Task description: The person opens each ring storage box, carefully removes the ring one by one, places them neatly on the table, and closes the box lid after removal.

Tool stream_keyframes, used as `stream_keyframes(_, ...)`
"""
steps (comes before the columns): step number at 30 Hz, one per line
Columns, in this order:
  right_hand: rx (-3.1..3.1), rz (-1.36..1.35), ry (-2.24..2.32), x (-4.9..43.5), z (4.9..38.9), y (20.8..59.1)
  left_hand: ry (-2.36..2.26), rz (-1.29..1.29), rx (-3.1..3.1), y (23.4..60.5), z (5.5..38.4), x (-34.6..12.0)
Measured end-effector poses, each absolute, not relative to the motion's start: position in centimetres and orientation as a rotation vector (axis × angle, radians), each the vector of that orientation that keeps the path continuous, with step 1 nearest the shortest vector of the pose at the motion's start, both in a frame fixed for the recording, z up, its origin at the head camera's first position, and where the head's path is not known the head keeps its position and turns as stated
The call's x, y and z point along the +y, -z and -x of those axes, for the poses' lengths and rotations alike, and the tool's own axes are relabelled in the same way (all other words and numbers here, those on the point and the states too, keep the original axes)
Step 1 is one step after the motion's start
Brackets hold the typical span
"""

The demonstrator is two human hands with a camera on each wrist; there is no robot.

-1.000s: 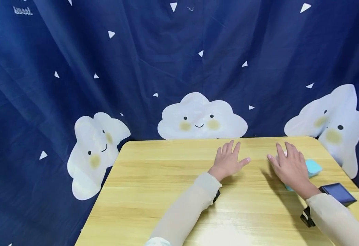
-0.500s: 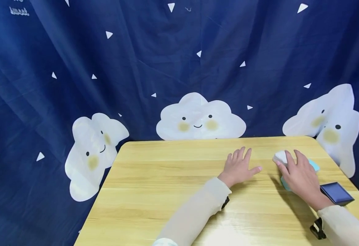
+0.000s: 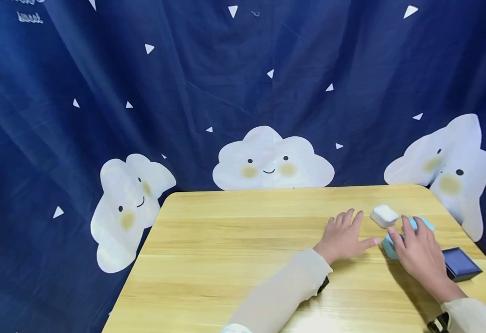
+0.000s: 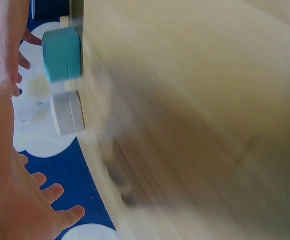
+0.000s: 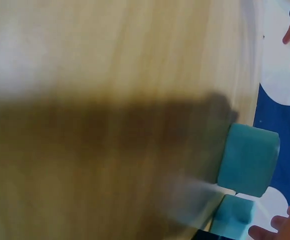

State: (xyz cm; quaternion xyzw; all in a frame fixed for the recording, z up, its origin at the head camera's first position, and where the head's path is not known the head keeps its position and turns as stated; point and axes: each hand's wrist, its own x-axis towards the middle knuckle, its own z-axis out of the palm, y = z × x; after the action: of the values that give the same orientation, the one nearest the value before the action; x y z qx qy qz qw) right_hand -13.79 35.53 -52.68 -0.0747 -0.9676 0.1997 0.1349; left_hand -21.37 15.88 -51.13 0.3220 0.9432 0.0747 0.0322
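Observation:
My right hand point(image 3: 420, 252) hovers over two teal boxes with its fingers spread and slightly bent, holding nothing. It partly hides the nearer teal box point(image 3: 389, 248) and the farther teal box point(image 3: 423, 223). In the right wrist view, the larger teal box point(image 5: 248, 160) stands apart from the fingertips point(image 5: 259, 231). A small white box point(image 3: 384, 216) with rounded edges lies just beyond the hands. My left hand point(image 3: 345, 238) is held above the table, fingers spread, its thumb pointing toward the nearer teal box without gripping it. The left wrist view shows the teal box point(image 4: 62, 55) beside the white box point(image 4: 67, 113).
A dark blue square box point(image 3: 461, 263) sits right of my right hand, near the right edge of the wooden table point(image 3: 226, 240). Behind the table hangs a navy curtain point(image 3: 243, 92) printed with clouds and triangles.
My right hand has moved right and nearer from beside the white box, uncovering it and part of the nearer teal box. My left hand has drifted right and nearer, toward the boxes.

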Motion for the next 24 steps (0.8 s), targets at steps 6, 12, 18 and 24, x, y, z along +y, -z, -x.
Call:
stream_keyframes(6,-2.804,0.300,-0.649,35.7,12.4,53.3,-0.210,-1.023,2.898,51.8,20.4,17.2)
stream_keyframes(12,-2.762,0.306,-0.721,35.8,11.8,53.4,-0.237,-1.050,2.906,52.3,20.0,18.0)
stream_keyframes(18,-2.760,0.281,-0.639,36.3,11.4,53.4,-0.310,-1.049,2.890,52.8,19.5,19.2)
stream_keyframes(24,-2.806,0.196,-0.522,37.2,10.7,53.7,-0.346,-1.054,2.873,53.2,19.3,20.2)
